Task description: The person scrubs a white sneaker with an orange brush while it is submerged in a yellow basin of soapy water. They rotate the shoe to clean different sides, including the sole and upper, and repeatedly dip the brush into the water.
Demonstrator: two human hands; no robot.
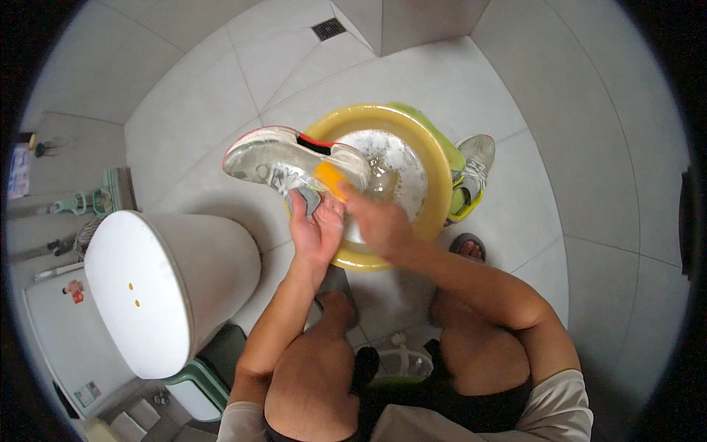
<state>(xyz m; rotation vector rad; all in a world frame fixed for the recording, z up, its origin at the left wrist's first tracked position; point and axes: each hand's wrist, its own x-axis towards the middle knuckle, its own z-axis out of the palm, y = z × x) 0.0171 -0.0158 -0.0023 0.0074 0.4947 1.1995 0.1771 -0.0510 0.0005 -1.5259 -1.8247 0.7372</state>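
Note:
My left hand point(317, 226) holds a wet grey-white sneaker point(276, 157) by its tongue and collar, with the toe pointing left and the sole facing away from me. The shoe's heel hangs over the rim of a yellow plastic basin point(436, 182). In my right hand point(381, 221) is an orange brush or scrubber point(331, 178), blurred, against the shoe's side near the collar. Its working face is hidden. Inside the basin lies foamy, cloudy water point(386, 177).
A second sneaker point(472, 171) with yellow-green trim stands right of the basin, beside a green plastic piece point(431, 127). A white toilet point(138, 293) with its lid down is at left, near a green-and-white bin point(199, 389). A floor drain point(328, 29) lies at the far side.

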